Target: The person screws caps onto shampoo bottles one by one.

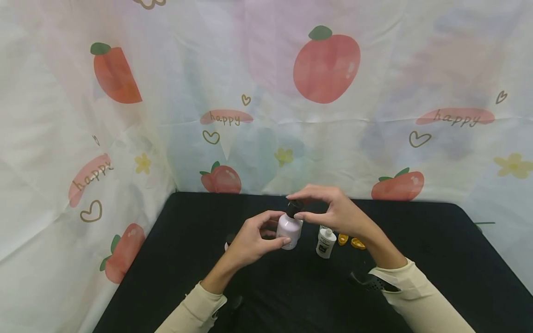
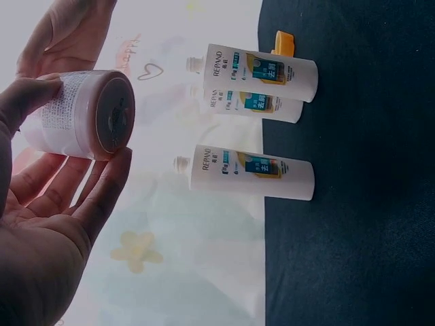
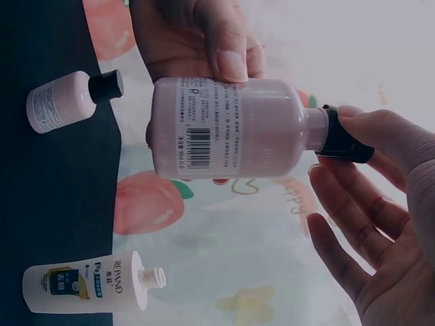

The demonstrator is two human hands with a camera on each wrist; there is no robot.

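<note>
A pale pink bottle (image 1: 288, 231) with a printed label is held up above the black table by my left hand (image 1: 251, 237), thumb on one side and fingers on the other. My right hand (image 1: 333, 210) pinches the black cap (image 3: 346, 139) at the bottle's neck between thumb and fingers. In the right wrist view the cap sits slightly askew, with part of the pink neck showing below it. Whether the cap is threaded on, I cannot tell. The left wrist view shows the bottle's round base (image 2: 114, 112).
Three capless white bottles, one in front (image 2: 255, 173), stand on the table. Yellow caps (image 1: 358, 243) lie right of them. Another pink bottle (image 3: 62, 103) with a black cap stands at the left, partly behind my left hand in the head view. A printed curtain (image 1: 266, 92) hangs behind.
</note>
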